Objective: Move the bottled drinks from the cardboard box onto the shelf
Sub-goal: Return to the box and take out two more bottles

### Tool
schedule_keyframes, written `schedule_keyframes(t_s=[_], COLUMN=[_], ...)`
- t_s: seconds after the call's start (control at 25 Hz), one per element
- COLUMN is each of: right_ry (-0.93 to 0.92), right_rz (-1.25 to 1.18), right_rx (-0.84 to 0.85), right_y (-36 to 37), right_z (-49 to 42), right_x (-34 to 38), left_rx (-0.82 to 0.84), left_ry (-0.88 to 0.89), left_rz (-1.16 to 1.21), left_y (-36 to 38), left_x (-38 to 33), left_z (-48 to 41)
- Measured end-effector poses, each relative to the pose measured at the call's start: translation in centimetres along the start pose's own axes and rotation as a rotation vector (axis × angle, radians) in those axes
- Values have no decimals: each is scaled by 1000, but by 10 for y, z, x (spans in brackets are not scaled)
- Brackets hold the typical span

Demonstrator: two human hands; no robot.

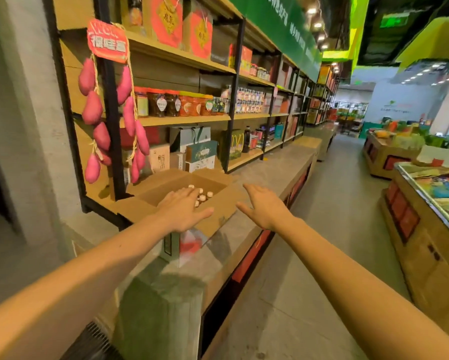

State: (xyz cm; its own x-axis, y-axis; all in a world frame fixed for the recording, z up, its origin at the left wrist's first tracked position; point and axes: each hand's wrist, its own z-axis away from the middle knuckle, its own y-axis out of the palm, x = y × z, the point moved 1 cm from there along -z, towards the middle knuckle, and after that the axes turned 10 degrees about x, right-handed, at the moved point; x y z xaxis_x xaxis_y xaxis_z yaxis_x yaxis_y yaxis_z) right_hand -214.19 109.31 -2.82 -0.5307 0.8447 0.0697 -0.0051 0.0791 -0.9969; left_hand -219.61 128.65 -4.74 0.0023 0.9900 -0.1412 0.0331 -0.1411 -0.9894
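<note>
Left hand [181, 209], fingers straight and holding nothing, extends over the open box [218, 214]. White-capped bottles [203, 197] stand inside, at its fingertips. Right hand [263, 206], spread wide and empty, hovers just right of the box. Shelf [187, 120] rises beyond the 2 hands.

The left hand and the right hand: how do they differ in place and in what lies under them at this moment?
The left hand is over the open cardboard box; the right hand is beside the box, by its right flap. The left hand's fingers reach over the white bottle caps; the right hand is over none of them. Both hands are open, hold nothing and stretch forward with the back of the hand up.
</note>
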Motion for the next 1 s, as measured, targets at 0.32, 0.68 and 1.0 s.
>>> schedule_keyframes(t_s=[0.32,0.68,1.0], right_ry=[-157,-283,-724], right_rz=[-49,-138,-360], right_rx=[5,154,391], right_y=[42,91,171], right_z=[-197,-371,-493], right_x=[-24,-13,2], left_rx=[-53,-9,-56], left_ry=[-170,-362,-637], left_rz=[-14,16,204], left_y=[19,46,118], left_x=[85,152,197], left_z=[-145,-256,-308])
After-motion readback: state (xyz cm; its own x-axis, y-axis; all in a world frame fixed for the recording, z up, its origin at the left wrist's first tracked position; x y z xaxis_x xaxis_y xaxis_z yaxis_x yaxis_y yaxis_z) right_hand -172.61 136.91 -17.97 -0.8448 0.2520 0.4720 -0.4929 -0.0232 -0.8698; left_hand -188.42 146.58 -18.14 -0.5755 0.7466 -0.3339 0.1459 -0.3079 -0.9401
